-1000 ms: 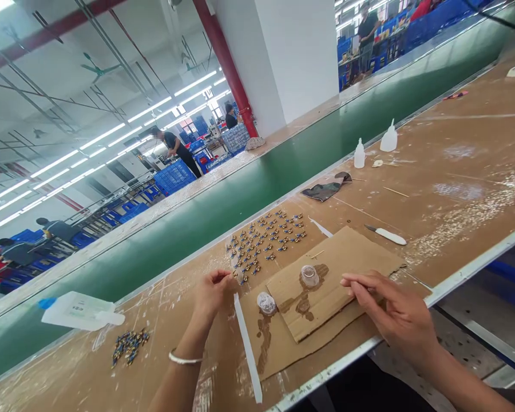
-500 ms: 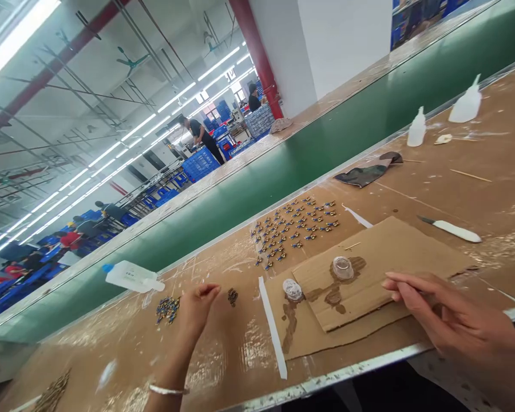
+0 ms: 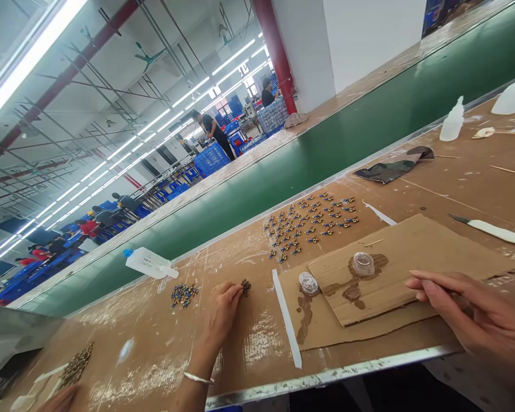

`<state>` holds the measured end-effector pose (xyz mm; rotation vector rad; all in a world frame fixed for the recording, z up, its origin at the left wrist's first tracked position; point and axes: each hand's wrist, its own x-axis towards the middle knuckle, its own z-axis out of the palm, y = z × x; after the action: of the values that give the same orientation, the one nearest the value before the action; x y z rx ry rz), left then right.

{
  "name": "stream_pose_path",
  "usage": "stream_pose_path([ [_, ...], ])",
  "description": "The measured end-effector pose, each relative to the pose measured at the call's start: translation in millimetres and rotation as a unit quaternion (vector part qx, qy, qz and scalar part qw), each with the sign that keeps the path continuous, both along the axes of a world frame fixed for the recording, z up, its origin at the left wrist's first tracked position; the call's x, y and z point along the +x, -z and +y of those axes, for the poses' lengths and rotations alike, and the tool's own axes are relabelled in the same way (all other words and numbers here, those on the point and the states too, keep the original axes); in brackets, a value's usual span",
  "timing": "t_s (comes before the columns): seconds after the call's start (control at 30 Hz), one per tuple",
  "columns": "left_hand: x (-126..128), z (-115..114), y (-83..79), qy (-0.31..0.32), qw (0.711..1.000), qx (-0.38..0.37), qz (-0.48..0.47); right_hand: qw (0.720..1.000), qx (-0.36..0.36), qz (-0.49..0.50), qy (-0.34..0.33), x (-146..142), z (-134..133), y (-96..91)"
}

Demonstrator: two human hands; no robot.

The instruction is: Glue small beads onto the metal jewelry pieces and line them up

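Observation:
My left hand (image 3: 224,309), a bracelet on its wrist, has thumb and fingertips pinched together at the edge of a small pile of dark brown pieces (image 3: 246,287). Whatever lies between those fingertips is too small to make out. To its left is a heap of small blue-and-gold pieces (image 3: 183,295). Over the right side of the stacked cardboard (image 3: 395,280) hovers my right hand (image 3: 476,312), thumb and index finger closed together; anything in them is hidden. On the cardboard sit a small clear round dish (image 3: 363,264) and a whitish round lump (image 3: 308,283), with wet stains around them.
Rows of blue-and-gold pieces (image 3: 311,220) lie behind the cardboard. A white-handled knife (image 3: 493,230), a cloth (image 3: 395,166) and squeeze bottles (image 3: 452,121) are on the right. At left lies a blue-capped bottle (image 3: 150,263). Another person's hand (image 3: 60,399) shows near a brown pile (image 3: 77,364).
My left hand has moved right to the dark brown pile, its fingertips now touching it. The view has shifted left. Another person's hand has appeared at lower left.

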<state>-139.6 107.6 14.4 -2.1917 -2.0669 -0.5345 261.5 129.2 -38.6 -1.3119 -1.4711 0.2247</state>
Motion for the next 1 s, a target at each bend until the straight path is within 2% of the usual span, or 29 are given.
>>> stream_pose_path([
  [0.17, 4, -8, -0.9, 0.042, 0.996, 0.065, 0.053, 1.0, 0.008, -0.011, -0.025, -1, -3, -7.7],
  [0.27, 24, -31, -2.5, 0.071, 0.991, 0.097, 0.065, 0.999, 0.007, -0.01, -0.036, -3, -6, -15.2],
  [0.4, 55, -66, 2.2, 0.143, 0.98, 0.109, 0.086, 0.999, 0.017, -0.02, -0.04, -5, -7, -18.4],
  [0.5, 61, -80, 10.3, 0.171, 0.973, 0.123, 0.098, 0.998, 0.02, -0.018, -0.052, -4, -6, -15.8],
  [0.63, 54, -89, 18.7, 0.144, 0.978, 0.123, 0.083, 0.997, 0.021, -0.018, -0.066, -3, -5, -13.3],
  [0.8, 55, -104, 21.6, 0.085, 0.99, 0.108, 0.041, 0.998, 0.022, -0.013, -0.064, -4, -5, -11.4],
  [1.0, 61, -106, 25.0, 0.062, 0.995, 0.082, 0.009, 0.999, -0.006, 0.0, -0.053, -6, -7, -9.1],
])
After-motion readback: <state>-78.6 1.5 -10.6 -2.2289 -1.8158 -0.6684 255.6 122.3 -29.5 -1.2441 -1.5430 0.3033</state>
